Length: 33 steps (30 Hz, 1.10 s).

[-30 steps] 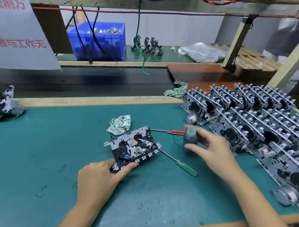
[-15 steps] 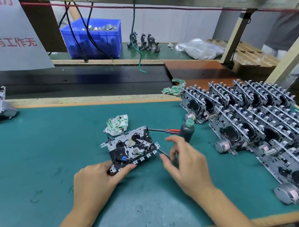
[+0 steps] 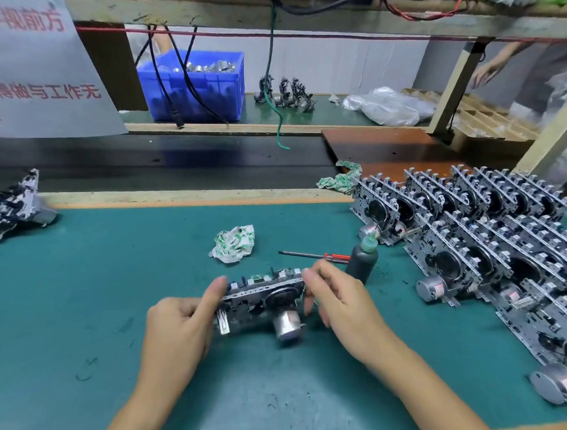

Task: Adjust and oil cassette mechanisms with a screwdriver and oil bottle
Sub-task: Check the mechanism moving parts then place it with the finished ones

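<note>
Cassette mechanism (image 3: 265,301): raised on edge over the worktop (image 3: 77,287), long axis 9-to-3, motor toward the person.
Left hand (image 3: 176,333): grips its 9 o'clock end.
Right hand (image 3: 340,302): pinches its 3 o'clock end.
Oil bottle (image 3: 362,260): upright at 1 o'clock, nearer the right hand.
Red-handled screwdriver (image 3: 316,256): flat at 12, touching the bottle.

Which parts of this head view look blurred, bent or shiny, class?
Head view: the mechanism held in both hands is motion-blurred, most at its motor; the left hand and right hand are soft at the fingertips; wide-angle distortion bows the shelf beam overhead; the oil bottle stays fairly sharp.
</note>
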### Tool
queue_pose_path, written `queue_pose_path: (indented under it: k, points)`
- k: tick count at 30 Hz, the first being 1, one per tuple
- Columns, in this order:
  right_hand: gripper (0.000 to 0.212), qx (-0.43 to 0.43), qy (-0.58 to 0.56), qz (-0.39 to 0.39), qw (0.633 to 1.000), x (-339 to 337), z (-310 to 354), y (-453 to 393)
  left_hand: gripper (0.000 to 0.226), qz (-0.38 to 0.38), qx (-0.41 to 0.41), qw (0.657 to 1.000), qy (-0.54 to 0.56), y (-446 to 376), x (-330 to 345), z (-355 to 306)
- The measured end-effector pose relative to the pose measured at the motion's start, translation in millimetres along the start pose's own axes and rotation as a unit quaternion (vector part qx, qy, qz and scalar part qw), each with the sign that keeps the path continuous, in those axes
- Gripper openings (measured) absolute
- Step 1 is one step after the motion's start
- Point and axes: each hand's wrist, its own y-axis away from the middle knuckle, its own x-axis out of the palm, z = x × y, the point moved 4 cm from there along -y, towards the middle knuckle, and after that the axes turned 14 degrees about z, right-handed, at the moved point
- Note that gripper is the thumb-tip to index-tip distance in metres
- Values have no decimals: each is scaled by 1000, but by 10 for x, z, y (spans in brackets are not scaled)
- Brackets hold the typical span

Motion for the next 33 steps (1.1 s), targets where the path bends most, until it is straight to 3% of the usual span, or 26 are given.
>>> queue_pose_path:
  k: [3,7,11,14,17,21,33]
  points:
    - [44,8,4,20,1000,50,-27,85,78,14,-16,999,44,-18,-1,-11]
    - [38,5,62,-11,998,63,-89,172,73,49,-25,997,57,11,69,14]
    - [39,-38,196,-37,979,46,-23,182,65,9,15,992,-126,30,-70,24]
    - [44,-58,120,36,990,107,-13,120,48,-44,77,990,-108,26,-175,-82]
    - [32,-88,58,62,993,137,10,77,23,26,158,987,8,-7,-115,-266]
    - [29,-86,39,60,994,131,34,62,19,121,224,966,-38,-13,71,-452]
    - [31,-80,68,39,994,92,69,56,16,154,245,957,-27,-43,155,-402]
